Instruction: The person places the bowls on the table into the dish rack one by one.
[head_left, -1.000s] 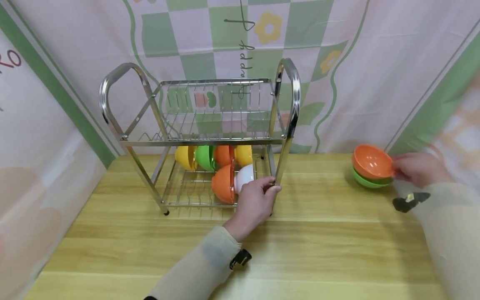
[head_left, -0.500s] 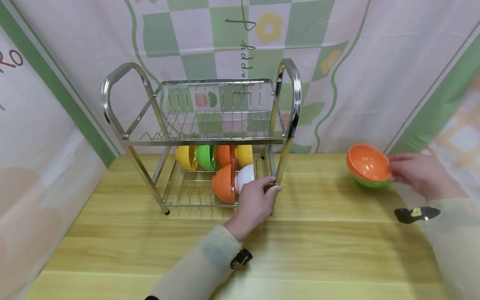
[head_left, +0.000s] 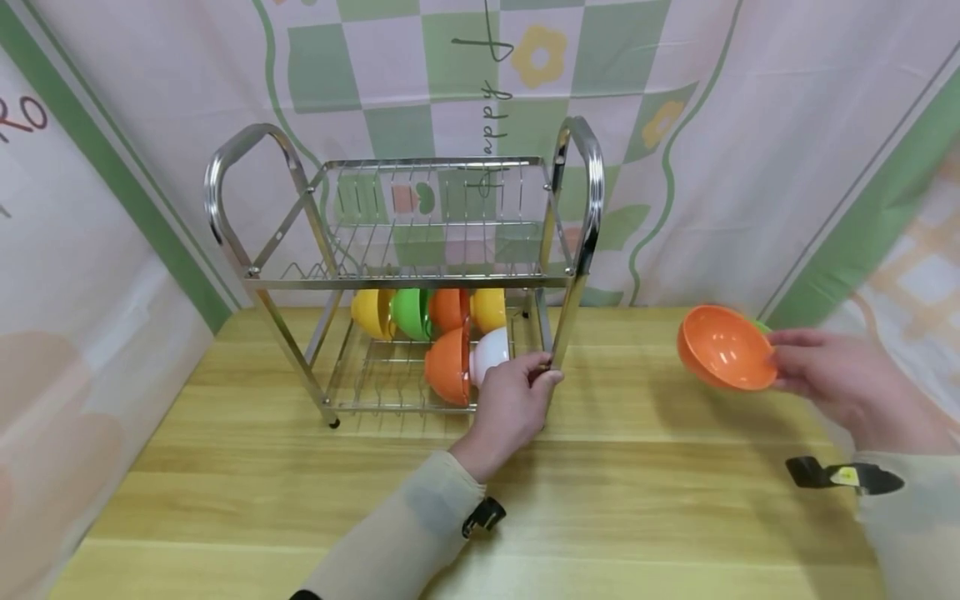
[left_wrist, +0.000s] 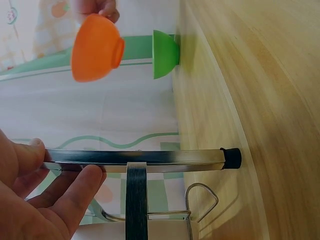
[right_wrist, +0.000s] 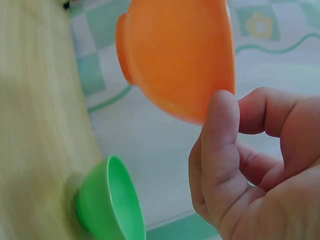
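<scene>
My right hand (head_left: 847, 375) pinches an orange bowl (head_left: 726, 348) by its rim, thumb and fingers on either side. The bowl is tilted and held clear of the table, as the left wrist view shows. Below it a green bowl (right_wrist: 112, 200) stands upright on the table, mostly hidden in the head view. My left hand (head_left: 510, 408) grips the front right leg of a metal dish rack (head_left: 408, 285). On its lower shelf an orange bowl (head_left: 447, 367) and a white bowl (head_left: 491, 354) stand on edge in front, the white one partly behind my left hand.
Behind them on the lower shelf, a yellow bowl (head_left: 372, 315), a green bowl (head_left: 410, 315), an orange bowl (head_left: 448, 310) and another yellow bowl (head_left: 489, 311) line up on edge. The upper shelf is bare wire. A patterned cloth (head_left: 637, 50) hangs behind the wooden table (head_left: 637, 517).
My right hand has lifted the orange bowl out of the green bowl and brought it slightly left and toward me. My left hand has stayed on the rack leg.
</scene>
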